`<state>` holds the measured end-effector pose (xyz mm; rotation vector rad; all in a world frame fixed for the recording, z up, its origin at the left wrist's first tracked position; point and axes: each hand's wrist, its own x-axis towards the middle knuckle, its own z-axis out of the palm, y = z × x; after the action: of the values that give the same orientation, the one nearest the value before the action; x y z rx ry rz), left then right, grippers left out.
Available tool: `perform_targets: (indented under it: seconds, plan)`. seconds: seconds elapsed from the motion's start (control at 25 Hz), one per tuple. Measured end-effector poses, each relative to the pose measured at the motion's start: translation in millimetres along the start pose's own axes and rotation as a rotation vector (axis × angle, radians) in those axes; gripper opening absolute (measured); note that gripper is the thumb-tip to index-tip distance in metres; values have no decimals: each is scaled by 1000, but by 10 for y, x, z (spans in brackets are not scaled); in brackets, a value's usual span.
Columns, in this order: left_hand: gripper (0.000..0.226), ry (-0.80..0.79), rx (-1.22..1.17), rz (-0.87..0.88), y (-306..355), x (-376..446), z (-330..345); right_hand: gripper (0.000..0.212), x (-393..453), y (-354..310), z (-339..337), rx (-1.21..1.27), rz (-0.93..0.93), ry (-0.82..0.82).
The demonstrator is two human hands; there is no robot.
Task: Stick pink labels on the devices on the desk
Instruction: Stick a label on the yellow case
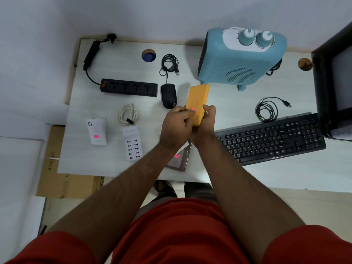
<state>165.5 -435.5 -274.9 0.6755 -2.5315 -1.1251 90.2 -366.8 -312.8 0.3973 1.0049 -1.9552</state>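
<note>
Head view, right hand (pixel 204 121) fingers grasping yellow device (pixel 197 100), left hand (pixel 176 126) fingers pinching pink label (pixel 193 109)

One head-worn camera is looking steeply down from above, close over the person's forearms, facing the wall behind the desk (pixel 219 164); its wide lens is bending the desk's edges.

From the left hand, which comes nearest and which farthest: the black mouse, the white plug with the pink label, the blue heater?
From the left hand in the head view:
1. Black mouse, just beyond it.
2. White plug, out to the left.
3. Blue heater, at the desk's far right.
</note>
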Motion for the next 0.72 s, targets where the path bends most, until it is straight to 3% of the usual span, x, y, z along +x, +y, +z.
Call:
perform_targets:
  seconds: [0.28,0.48,0.72]
  plan:
    - [44,-37,38,-66,-17,-16,13,46,44,54,-4,37,2,-9]
    - [46,-34,18,-77,-15,-132,-2,69,51,97,-50,33,-6,-58]
    - [52,-157,-75,-217,-71,-179,15,46,-2,171,-141,25,49,52]
